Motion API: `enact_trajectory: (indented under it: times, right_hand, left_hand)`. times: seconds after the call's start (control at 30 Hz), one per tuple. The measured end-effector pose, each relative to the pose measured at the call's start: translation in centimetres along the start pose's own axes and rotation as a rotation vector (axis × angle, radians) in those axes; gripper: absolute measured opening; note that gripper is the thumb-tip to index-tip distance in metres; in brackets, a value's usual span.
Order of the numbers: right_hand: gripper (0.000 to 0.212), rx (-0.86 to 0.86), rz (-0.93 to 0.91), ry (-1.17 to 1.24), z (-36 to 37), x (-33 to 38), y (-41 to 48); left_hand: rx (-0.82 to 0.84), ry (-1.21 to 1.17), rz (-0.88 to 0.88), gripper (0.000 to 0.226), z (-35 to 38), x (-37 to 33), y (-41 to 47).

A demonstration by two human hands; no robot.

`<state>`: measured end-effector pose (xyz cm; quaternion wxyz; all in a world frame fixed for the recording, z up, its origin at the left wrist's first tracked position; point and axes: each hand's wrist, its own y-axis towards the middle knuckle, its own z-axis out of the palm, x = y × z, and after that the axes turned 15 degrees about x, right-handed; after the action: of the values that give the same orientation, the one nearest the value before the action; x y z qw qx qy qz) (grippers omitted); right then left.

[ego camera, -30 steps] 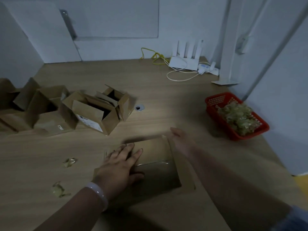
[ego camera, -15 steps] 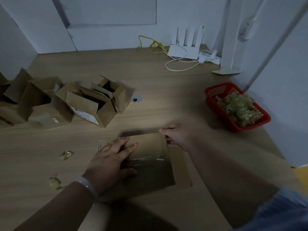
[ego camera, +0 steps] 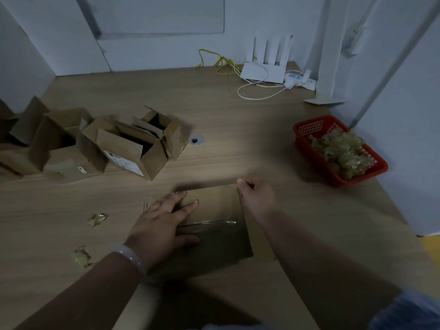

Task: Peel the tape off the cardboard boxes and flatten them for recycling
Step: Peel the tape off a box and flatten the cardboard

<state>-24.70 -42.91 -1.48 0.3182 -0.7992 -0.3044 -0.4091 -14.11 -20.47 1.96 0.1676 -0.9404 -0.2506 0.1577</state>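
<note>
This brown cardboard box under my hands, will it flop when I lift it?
The brown cardboard box is plain card, so probably light for its size. It would likely hinge where the clear tape crosses it. Lifted only by the right hand, pinching its far corner, it may sag.

Dim, bluish view; a pale patch of light falls mid-table point(ego camera: 238, 148), near foreground deeply shadowed, edges bowed by wide-angle distortion.

A single head-worn camera looks forward and down (wide-angle, from close above) onto the wooden table point(ego camera: 238, 144).
</note>
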Motion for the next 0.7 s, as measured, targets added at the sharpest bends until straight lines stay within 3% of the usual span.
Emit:
enact_trajectory:
  times: [0.07,0.2,0.3,0.37,0.43,0.53,0.7]
  right_hand:
    - [0.014,-0.045,-0.056,-0.027,-0.6,0.0,-0.6]
    - [0.016,0.05,-0.122,-0.015,-2.3,0.2,-1.9]
    - [0.02,0.21,-0.061,0.342,-3.4,0.9,-2.5]
    - [0.013,0.317,0.053,0.619,-3.9,1.3,-2.8]
    - [0.005,0.354,0.138,0.73,-3.8,1.2,-3.0]
    - [0.012,0.32,0.137,0.504,-2.9,0.2,-3.3]
    - [0.033,0.295,-0.054,-0.005,-2.2,-0.6,-3.6]
  left_hand:
    - [0.003,-0.006,-0.021,0.086,-0.1,-0.1,0.2]
    - [0.016,-0.029,-0.034,0.086,-0.1,-0.2,0.3]
    - [0.022,-0.028,-0.031,0.085,-0.1,-0.3,0.1]
    - [0.021,-0.021,-0.029,0.084,-0.2,-0.5,0.0]
    - [0.025,-0.008,-0.026,0.084,-0.3,-0.6,-0.1]
    - [0.031,0.011,-0.027,0.084,-0.4,-0.6,-0.1]
    - [0.026,0.017,-0.028,0.083,-0.3,-0.7,-0.1]
